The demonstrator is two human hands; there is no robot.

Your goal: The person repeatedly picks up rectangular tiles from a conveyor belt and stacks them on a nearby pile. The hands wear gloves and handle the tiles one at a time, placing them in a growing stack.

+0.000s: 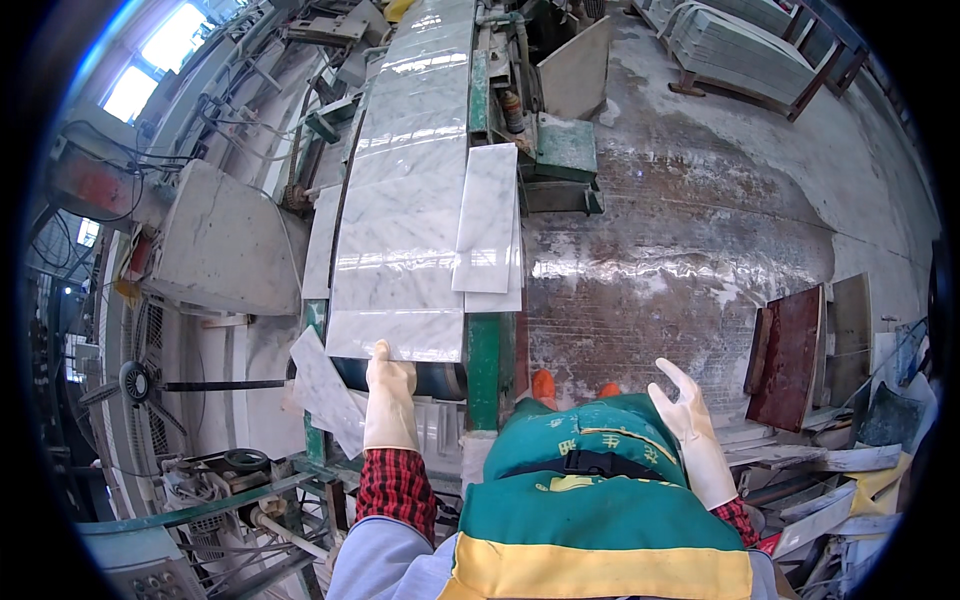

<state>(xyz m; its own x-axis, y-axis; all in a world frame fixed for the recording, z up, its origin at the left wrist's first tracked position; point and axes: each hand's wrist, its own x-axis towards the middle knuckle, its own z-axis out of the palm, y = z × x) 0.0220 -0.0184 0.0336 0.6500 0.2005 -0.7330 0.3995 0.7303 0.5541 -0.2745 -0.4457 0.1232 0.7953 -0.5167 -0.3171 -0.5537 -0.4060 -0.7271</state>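
Note:
My left hand [391,392], in a cream rubber glove, is at the near edge of a grey-veined white marble slab [398,333] at the conveyor's near end. One digit lies over the slab's edge, while the other fingers are bent and partly hidden there. My right hand [688,418], gloved alike, hangs beside my green apron [590,515] with its fingers apart and nothing in it. More polished marble slabs [405,205] stretch away in a row along the conveyor. Two narrower white slabs [487,220] overlap on its right edge.
A tilted marble offcut [328,385] lies left of my left hand. Green machine framing [483,370] borders the conveyor. Wet floor [680,250] extends to the right. Reddish-brown boards [787,355] and scrap strips [830,460] lie at right; a slab stack [740,55] stands far right.

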